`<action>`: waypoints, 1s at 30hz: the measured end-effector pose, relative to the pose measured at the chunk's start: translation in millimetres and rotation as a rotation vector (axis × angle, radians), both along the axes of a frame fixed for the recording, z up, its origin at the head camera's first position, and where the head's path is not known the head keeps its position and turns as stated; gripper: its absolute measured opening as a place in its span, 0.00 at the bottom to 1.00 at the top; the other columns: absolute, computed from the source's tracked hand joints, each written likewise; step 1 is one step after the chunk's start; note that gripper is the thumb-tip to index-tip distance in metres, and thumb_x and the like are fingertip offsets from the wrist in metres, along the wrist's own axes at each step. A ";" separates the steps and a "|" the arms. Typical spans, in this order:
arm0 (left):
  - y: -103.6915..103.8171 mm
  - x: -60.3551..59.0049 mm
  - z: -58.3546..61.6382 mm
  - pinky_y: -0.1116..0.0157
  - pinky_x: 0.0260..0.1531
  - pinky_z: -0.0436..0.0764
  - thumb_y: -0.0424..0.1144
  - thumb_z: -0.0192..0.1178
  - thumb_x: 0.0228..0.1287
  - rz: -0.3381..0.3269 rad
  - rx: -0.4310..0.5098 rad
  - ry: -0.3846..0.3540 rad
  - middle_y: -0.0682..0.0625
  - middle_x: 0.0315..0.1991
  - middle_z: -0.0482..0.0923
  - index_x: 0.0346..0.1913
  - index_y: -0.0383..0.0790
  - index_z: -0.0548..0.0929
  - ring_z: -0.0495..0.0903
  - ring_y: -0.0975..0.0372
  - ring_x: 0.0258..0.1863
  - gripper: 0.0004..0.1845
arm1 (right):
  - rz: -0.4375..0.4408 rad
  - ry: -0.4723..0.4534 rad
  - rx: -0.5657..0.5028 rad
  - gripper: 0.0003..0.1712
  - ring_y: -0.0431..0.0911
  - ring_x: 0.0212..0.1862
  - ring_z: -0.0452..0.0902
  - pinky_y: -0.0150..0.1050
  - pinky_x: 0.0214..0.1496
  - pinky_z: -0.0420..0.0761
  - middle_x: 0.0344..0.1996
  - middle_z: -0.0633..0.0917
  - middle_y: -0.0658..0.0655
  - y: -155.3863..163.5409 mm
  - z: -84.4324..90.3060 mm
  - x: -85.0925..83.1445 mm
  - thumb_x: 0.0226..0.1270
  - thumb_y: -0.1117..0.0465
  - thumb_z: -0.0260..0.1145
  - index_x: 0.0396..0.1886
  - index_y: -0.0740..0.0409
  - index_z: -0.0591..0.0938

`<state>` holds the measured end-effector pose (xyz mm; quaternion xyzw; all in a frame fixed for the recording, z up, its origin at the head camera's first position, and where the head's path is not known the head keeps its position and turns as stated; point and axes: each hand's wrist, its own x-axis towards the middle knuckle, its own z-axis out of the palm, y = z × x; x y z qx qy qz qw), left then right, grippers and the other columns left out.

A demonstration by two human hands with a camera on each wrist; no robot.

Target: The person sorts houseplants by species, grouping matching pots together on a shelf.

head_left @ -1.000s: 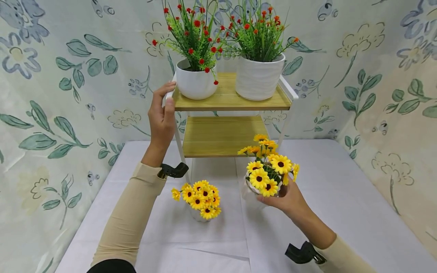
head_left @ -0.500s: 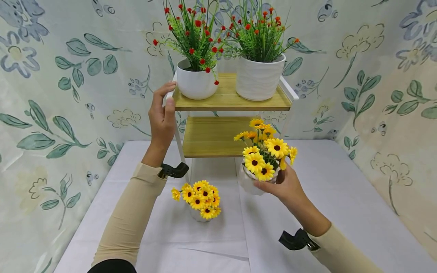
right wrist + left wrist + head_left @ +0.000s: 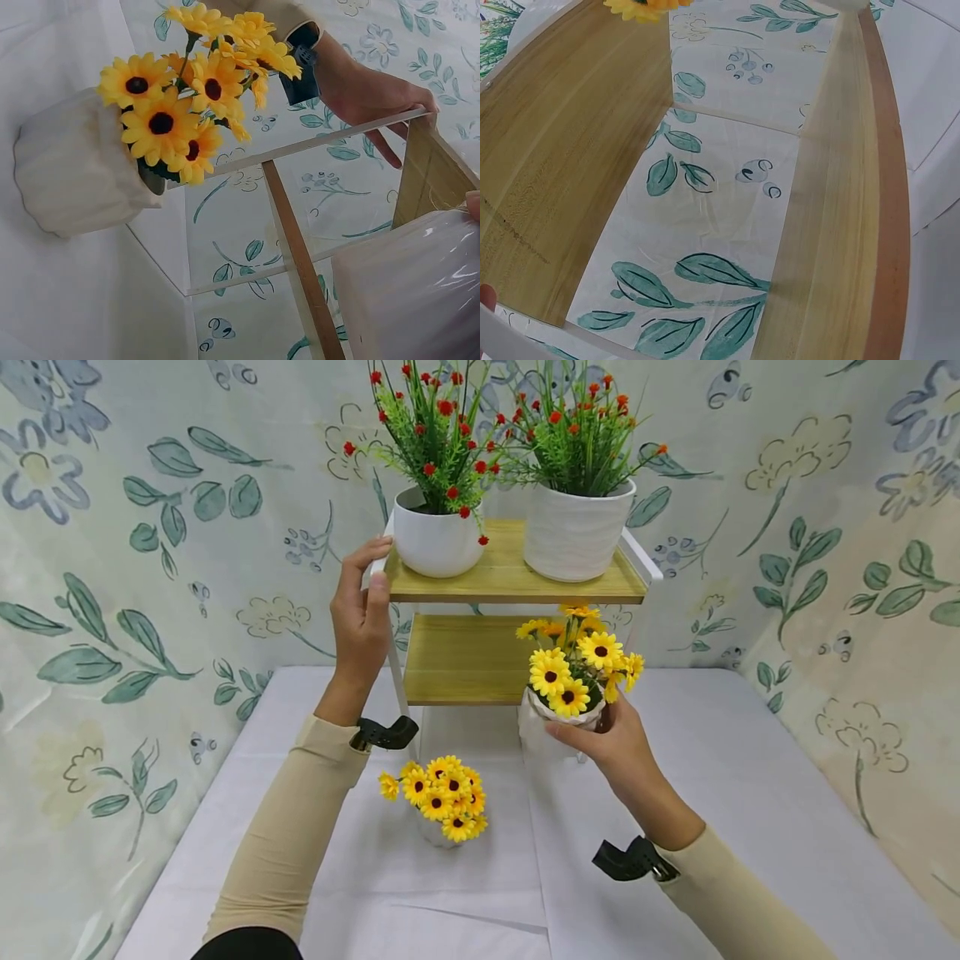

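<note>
The held pot [image 3: 557, 720] is white and carries yellow flowers with dark brown centres, as does the second small white pot [image 3: 438, 829] on the white tablecloth [image 3: 750, 793]. The shelf [image 3: 510, 578] has light yellowish wood boards in a white frame, and on top stand two white pots [image 3: 573, 535] of green sprigs dotted with red blossoms. The backdrop [image 3: 150, 568] is cream, printed with teal-green leaves and blue-grey flower outlines; both sleeves [image 3: 292, 827] are beige.

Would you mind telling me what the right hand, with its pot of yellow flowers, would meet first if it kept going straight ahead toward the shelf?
Probably the lower shelf board: the right hand holds the sunflower pot at that board's front right corner. Depth is unclear, so the pot might instead clip the stand's right front leg.
</note>
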<state>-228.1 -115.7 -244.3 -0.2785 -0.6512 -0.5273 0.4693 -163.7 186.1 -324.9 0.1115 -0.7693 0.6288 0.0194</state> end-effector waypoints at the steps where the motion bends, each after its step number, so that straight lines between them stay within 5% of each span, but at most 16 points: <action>1: 0.1 0.0 0.4 0.58 0.67 0.64 0.32 0.42 0.65 0.002 -0.002 0.000 0.29 0.58 0.72 0.53 0.18 0.70 0.68 0.44 0.64 0.20 | -0.008 0.000 -0.003 0.50 0.45 0.66 0.65 0.47 0.65 0.70 0.67 0.68 0.48 -1.0 0.5 -1.4 0.53 0.58 0.75 0.73 0.42 0.59; 11: -0.1 1.5 2.6 0.59 0.67 0.65 0.32 0.42 0.65 0.003 -0.016 -0.006 0.30 0.59 0.72 0.54 0.19 0.70 0.68 0.45 0.65 0.20 | -0.038 0.041 -0.012 0.49 0.44 0.65 0.66 0.48 0.65 0.69 0.66 0.69 0.45 -8.9 8.0 -14.1 0.50 0.58 0.77 0.71 0.41 0.62; 30: -2.5 2.5 0.9 0.59 0.66 0.66 0.31 0.42 0.66 0.005 -0.038 -0.012 0.30 0.59 0.72 0.54 0.20 0.70 0.68 0.44 0.64 0.19 | -0.145 -0.082 0.000 0.55 0.46 0.68 0.61 0.51 0.69 0.65 0.68 0.67 0.48 -18.3 11.5 -56.4 0.48 0.47 0.78 0.73 0.45 0.58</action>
